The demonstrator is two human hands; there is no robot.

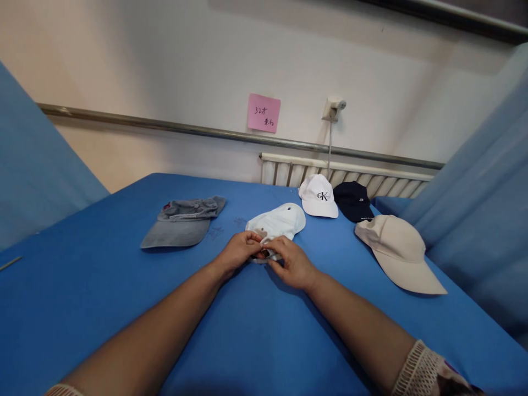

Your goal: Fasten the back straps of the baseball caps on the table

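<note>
A pale, nearly white baseball cap (280,218) lies on the blue table (247,330), its back strap end toward me. My left hand (243,247) pinches the strap end from the left. From the right, my right hand (292,261) is closed on the same end, fingertips close to those of the left. The strap and its fastening are partly hidden behind my fingers. A grey cap (181,223) with a wide brim rests to the left, apart from both hands.
At the back right stand a white cap with black letters (319,196) and a dark navy cap (353,201). A beige cap (398,250) lies nearer on the right. Behind are a radiator (289,170), a metal rail (185,128) and a pink note (264,113). Blue curtains (487,192) hang at the sides.
</note>
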